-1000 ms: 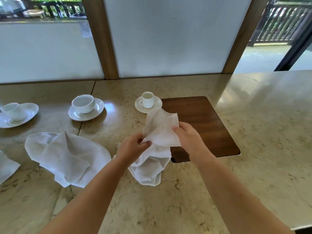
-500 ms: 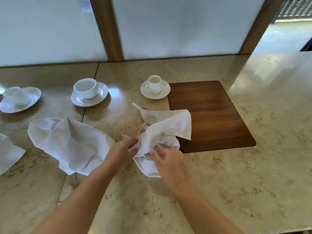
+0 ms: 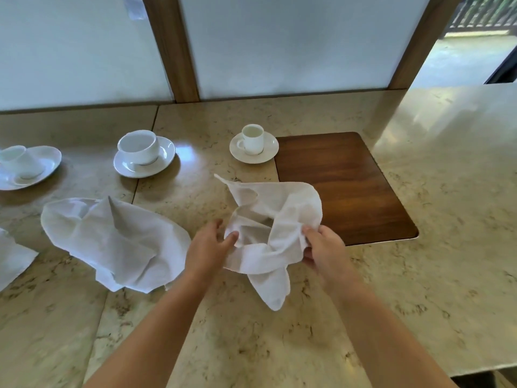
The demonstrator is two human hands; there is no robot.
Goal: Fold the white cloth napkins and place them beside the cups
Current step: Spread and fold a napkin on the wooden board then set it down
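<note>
A crumpled white napkin [image 3: 277,219] hangs loosely between both hands just above the marble counter [image 3: 279,345]. My left hand [image 3: 208,247] pinches its left edge with thumb and fingers. My right hand [image 3: 324,247] grips its right edge. A corner droops down toward me. A second white napkin [image 3: 112,242] lies rumpled on the counter to the left. A third napkin [image 3: 12,256] shows only partly at the left edge. Behind stand a small cup on a saucer [image 3: 253,141], a wider cup on a saucer [image 3: 141,151] and a tilted cup on a saucer [image 3: 22,163].
A dark wooden board [image 3: 349,186] is set into the counter right of the small cup, partly under the held napkin. Frosted glass panels with wooden posts [image 3: 173,51] back the counter. The counter's near right edge [image 3: 489,371] drops off.
The napkin was lowered from a raised bunch and is now spread wider between the hands. My right hand moved right along its edge. The view tilted down.
</note>
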